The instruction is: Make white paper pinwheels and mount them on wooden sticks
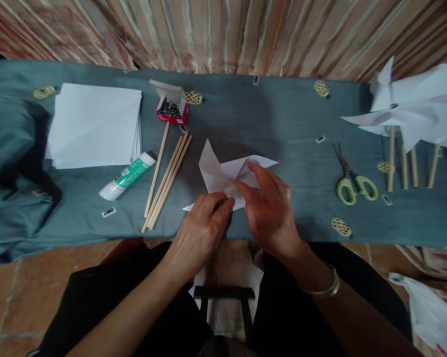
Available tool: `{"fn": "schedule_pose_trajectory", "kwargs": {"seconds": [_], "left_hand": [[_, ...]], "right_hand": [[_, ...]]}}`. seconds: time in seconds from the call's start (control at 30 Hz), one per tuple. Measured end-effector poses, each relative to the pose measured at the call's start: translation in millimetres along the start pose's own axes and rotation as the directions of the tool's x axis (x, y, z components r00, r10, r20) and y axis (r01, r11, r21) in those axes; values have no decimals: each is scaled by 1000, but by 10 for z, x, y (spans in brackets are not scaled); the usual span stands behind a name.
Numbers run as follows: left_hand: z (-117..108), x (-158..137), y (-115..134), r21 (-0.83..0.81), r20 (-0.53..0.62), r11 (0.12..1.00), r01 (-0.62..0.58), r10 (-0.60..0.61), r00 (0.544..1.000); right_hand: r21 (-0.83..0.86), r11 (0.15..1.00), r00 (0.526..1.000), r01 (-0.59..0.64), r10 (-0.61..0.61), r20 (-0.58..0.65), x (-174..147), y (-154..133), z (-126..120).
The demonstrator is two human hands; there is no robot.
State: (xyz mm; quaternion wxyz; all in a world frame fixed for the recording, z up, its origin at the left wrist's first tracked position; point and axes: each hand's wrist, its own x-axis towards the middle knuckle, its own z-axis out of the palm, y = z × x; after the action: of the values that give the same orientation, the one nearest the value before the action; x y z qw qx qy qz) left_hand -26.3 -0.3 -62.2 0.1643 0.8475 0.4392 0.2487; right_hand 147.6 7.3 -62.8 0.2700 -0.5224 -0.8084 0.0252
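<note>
Pinwheel [213, 172] looks like matt paper from my end, same as the stack [96, 124]. Sticks [168, 182]: smooth bare wood. Tube [129, 174] seems plastic, scissors [351, 174] mix metal and plastic, and I'm getting wrinkly matt cloth [293, 124] plus a glossy metal bangle [335, 286].

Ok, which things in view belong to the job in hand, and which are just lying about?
In use, or likely related:
folded paper, touched by left hand and right hand
paper stack
wooden sticks
red box of small metal pieces
green-and-white tube
scissors
pinwheels on sticks

Apparently just around:
curtain
white item, lower right
bracelet, worn
</note>
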Motion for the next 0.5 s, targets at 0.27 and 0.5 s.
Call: {"fn": "schedule_pose_trajectory", "kwargs": {"seconds": [0.27, 0.5], "left_hand": [[-7, -7, 8, -8, -44, 1000, -7, 6, 999], [-30, -16, 36, -39, -39, 999, 30, -31, 999]], "right_hand": [[47, 999, 998, -15, 17, -58, 2, 32, 16], [37, 997, 998, -67, 66, 17, 18, 12, -45]]}}
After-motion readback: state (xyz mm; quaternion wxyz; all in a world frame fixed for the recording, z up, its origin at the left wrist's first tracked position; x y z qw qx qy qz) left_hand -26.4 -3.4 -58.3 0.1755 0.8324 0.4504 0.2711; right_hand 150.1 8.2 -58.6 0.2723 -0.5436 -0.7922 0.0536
